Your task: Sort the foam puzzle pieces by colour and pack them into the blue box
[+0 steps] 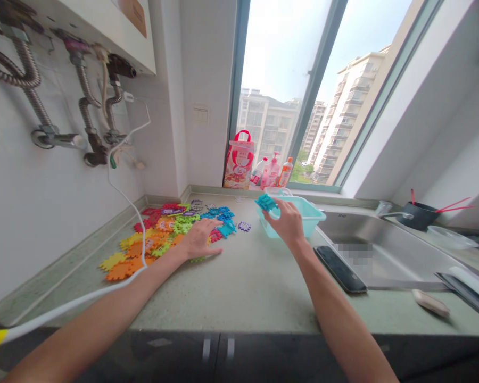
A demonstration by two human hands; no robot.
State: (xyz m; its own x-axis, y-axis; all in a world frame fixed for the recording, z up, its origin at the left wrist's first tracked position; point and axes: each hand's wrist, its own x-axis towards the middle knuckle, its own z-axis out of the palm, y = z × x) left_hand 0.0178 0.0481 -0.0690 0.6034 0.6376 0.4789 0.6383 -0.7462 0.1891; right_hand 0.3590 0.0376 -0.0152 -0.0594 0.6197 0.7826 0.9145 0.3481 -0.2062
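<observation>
My right hand [288, 222] pinches a small stack of teal interlocking puzzle pieces [265, 202] between thumb and fingers, at the left rim of a light turquoise plastic basin [312, 217]. On the left, my left hand [199, 239] rests at the right side of a pile of jagged-edged puzzle pieces [151, 234] in red, orange, yellow, green and blue. Its thumb is stretched out, apart from the fingers. The fingertips are by some blue pieces [225, 215]. One purple-and-white piece [245, 226] lies alone between the pile and the basin.
A white cable [141, 234] crosses the pile and my left forearm. Right of the basin are a black phone [339, 268] and a steel sink [391, 255]. A pink bag [239, 165] and bottles [270, 173] stand by the window. Metal hoses [88, 90] hang at left.
</observation>
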